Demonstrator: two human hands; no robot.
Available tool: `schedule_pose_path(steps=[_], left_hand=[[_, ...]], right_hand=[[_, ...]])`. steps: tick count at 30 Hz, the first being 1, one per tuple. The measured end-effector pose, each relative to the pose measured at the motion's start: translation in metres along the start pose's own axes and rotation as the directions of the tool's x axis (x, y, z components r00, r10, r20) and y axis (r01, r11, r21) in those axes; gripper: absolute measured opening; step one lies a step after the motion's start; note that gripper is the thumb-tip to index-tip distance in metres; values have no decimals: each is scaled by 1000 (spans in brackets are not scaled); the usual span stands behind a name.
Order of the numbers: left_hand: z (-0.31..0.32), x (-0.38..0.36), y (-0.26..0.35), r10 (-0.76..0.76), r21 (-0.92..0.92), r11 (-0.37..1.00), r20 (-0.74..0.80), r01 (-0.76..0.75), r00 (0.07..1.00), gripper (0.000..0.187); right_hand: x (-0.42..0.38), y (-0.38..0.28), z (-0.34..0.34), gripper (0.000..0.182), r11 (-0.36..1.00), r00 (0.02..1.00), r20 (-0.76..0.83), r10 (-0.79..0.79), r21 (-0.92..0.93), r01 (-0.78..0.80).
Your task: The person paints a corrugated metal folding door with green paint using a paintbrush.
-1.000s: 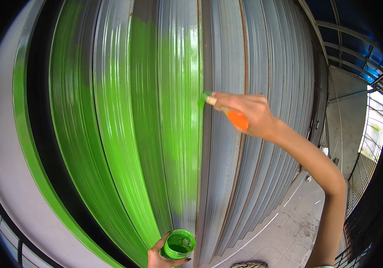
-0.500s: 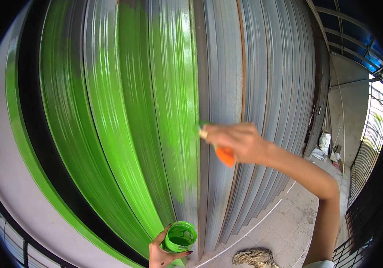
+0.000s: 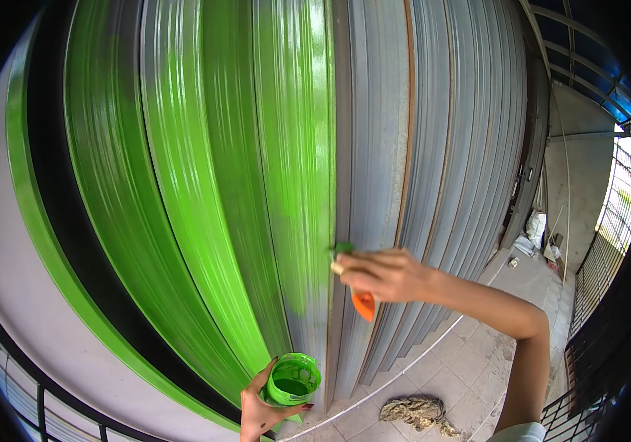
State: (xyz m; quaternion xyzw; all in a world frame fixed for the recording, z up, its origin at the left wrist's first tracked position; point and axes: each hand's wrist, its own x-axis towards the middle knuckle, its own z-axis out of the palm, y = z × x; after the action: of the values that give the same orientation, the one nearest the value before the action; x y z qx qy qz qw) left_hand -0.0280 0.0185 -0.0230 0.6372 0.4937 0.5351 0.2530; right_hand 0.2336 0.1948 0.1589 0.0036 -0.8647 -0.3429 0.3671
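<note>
My right hand [image 3: 387, 275] is closed round a paintbrush [image 3: 362, 303] with an orange handle. Its bristles, wet with green paint, touch the edge of a folding metal door panel. In my left hand [image 3: 262, 404], low in the view, is an open tub [image 3: 295, 379] with green paint inside and smeared over its rim. The folding metal door [image 3: 234, 184] is bright green on its left panels, with greyish patches near the top and bottom. To the right of the brush its panels [image 3: 374, 147] are bare grey with rusty edges.
On the tiled floor [image 3: 440, 368] lies a crumpled rag [image 3: 418, 412], beside a white cable [image 3: 396, 377]. White bags [image 3: 535, 228] sit by the far wall. A metal grille [image 3: 595, 250] stands at the right, and a pale wall [image 3: 43, 280] at the left.
My right hand has moved down along the panel edge with the paintbrush. The tub stays in my left hand, and the view has shifted slightly.
</note>
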Motion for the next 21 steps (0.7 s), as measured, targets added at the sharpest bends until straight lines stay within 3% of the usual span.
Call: schedule_pose_path(steps=[5,6,9,13,15,17,18,21], left_hand=[[4,0,8,-10,-36,999,4,10,1000,96],[4,-1,6,-16,-48,999,1,16,1000,96],[2,-4,10,-40,-38,999,-15,39,999,97],[-2,-5,10,-8,-26,1000,-73,6,997,99],[-3,-5,11,-6,38,999,-77,9,997,96],[-4,-3,14,20,116,993,-75,-11,997,97],[-3,-4,17,25,140,990,-76,-15,997,97],[4,-3,12,23,103,994,-47,-18,999,96]], right_hand=[[55,41,-37,18,907,937,-311,-157,-420,13],[52,35,-34,18,921,947,-301,-115,-389,-11],[16,2,-4,17,966,993,-94,-74,-252,49],[-18,-49,-2,17,986,992,14,128,103,-129],[-18,-69,-16,18,904,952,96,292,297,-307],[-17,-84,-25,19,719,864,193,466,486,-497],[-16,-91,-24,22,612,820,178,544,585,-533],[-18,-111,-17,25,548,803,110,586,676,-493]])
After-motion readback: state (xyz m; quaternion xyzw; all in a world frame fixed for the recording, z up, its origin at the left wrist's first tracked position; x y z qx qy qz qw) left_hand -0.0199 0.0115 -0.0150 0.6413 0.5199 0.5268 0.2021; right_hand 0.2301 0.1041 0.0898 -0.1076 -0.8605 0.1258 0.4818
